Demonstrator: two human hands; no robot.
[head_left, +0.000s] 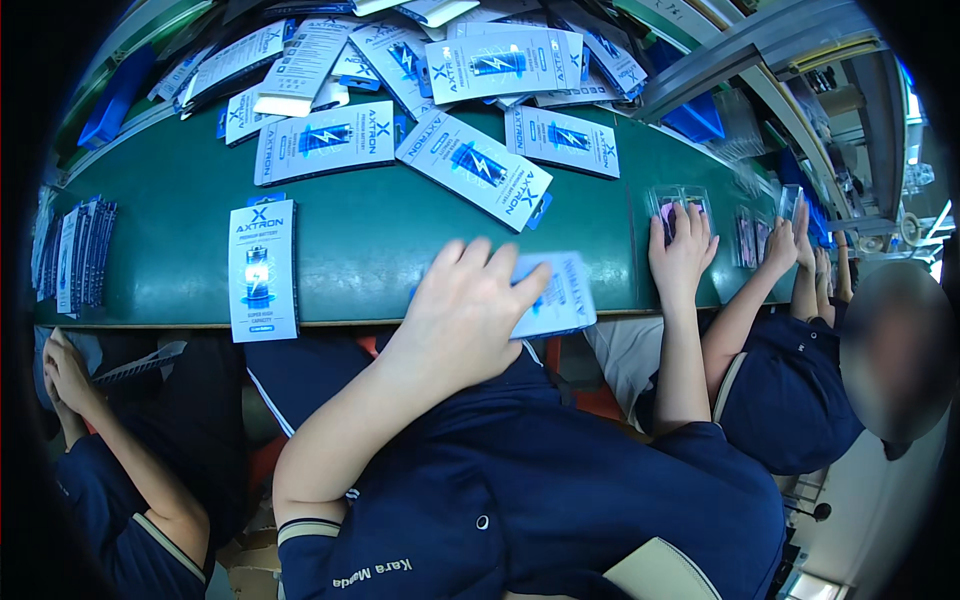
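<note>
My left hand [468,312] is closed on a white and blue battery box [566,296] at the table's front edge. The box is tilted and slightly blurred, and the hand covers its left part. To the right, my right hand [683,250] grips a clear plastic tray [694,192] on the table, thumb along its left side and fingers over its top. Something pink and dark shows inside, partly hidden by the fingers. Left of my left hand, another battery box [264,268] lies face up, its lower end jutting over the table edge.
More battery boxes [505,66] are heaped at the back of the green table [170,235]. A row of boxes [80,255] stands at far left. Blue bins [118,98] flank the heap. Co-workers sit on both sides; one's hand [782,246] is near more clear trays [746,238].
</note>
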